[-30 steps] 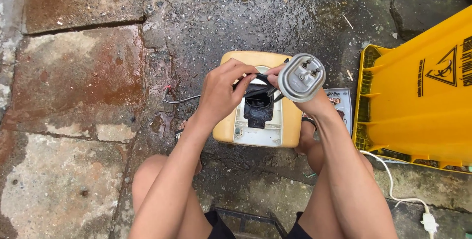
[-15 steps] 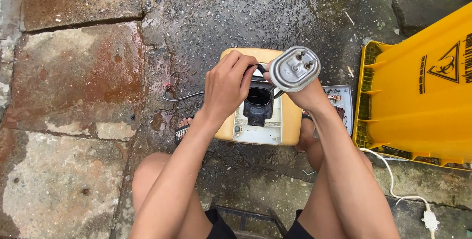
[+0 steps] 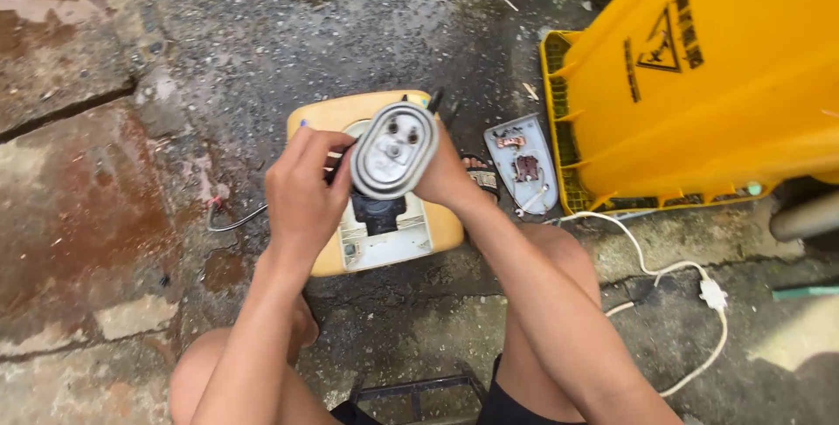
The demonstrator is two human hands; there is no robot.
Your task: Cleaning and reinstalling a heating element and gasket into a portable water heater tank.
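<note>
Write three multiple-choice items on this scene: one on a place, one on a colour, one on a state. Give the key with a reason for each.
1. Where does the grey cover plate lie?
A. between the yellow casing and the yellow bin
B. on the person's knee
C. inside the bin

2. What colour is the loose power cord on the ground at the right?
A. black
B. white
C. red

3. How is the round metal part being handled?
A. it lies alone on the ground
B. it rests on the bin
C. both hands hold it above the casing

Key: 1 A, the plate lies on the concrete between the casing and the bin. 2 B, the cord and its plug are white. 3 C, the left hand and right hand grip it on either side.
</note>
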